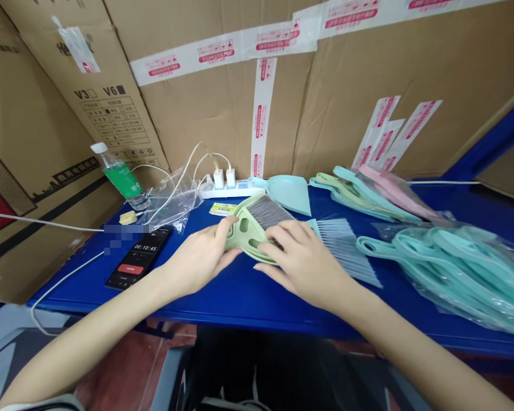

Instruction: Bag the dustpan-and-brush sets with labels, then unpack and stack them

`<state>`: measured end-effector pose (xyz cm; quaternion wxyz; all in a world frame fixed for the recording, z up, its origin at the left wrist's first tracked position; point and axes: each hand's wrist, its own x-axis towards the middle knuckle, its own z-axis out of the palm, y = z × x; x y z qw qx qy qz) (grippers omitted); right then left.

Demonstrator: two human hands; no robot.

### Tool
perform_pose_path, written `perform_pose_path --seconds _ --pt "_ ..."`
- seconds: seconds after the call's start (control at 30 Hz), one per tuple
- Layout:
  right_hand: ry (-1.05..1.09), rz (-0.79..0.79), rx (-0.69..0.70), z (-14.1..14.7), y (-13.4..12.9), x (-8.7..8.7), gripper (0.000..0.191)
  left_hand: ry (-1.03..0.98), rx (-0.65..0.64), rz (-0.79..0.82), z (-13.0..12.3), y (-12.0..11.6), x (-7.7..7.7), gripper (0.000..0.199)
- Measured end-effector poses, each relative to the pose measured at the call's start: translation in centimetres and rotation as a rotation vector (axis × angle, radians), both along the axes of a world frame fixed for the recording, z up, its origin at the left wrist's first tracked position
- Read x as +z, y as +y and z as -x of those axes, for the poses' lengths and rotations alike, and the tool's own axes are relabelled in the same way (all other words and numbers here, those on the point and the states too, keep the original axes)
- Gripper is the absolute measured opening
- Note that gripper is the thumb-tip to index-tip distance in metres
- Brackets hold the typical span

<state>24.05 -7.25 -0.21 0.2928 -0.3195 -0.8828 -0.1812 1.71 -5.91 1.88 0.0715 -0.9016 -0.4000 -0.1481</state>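
Left hand curled on green brush, fingers together, thumb up on the frame. Right hand on the other side, fingers slightly spread over the bristle root. Both grip it mid-desk, between them.

Brush: smooth plastic, oval cutouts, flat fan of dense grey bristles. Long axis runs near-left to far-right, bristles pointing away and right. Contact with blue desk can't be told.

Just right: teal brush, flat, bristles toward near right. Left: phone, timer at 00:10:45.

Farther: teal dustpan; clear bags of teal handles and pink and green handles; power strip with two white chargers; bottle of green liquid. Behind: taped cardboard boxes.
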Motion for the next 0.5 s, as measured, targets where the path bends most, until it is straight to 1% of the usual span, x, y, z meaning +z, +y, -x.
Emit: perform_pose_path --seconds 0.03,0.1,0.17,0.2,0.3,0.4,0.5 --pt "-0.001 0.047 -0.009 0.5 -0.2 -0.3 0.016 0.007 -0.01 -0.021 -0.1 -0.1 0.0 0.036" --pt "0.069 0.163 -0.027 0.9 -0.2 -0.7 0.019 0.018 -0.027 -0.055 -0.3 -0.2 0.1 0.036" --pt "0.158 0.259 -0.044 0.9 -0.1 -0.9 0.024 0.014 -0.044 -0.063 -0.6 -0.1 0.4 0.036" --pt "0.194 0.281 -0.055 0.7 -0.1 -0.8 0.027 0.005 -0.054 -0.061 -0.8 0.0 0.7 0.037" --pt "0.266 0.273 -0.108 -0.1 -0.5 -0.4 0.029 -0.024 -0.104 -0.045 -1.7 0.5 1.8 0.036" --pt "0.3 0.229 -0.16 -1.3 -0.9 0.0 0.031 -0.001 -0.144 -0.025 -3.0 1.0 3.0 0.037" --pt "0.308 0.205 -0.147 -2.4 -1.2 0.5 0.037 0.048 -0.137 -0.025 -4.3 1.4 4.1 0.039"
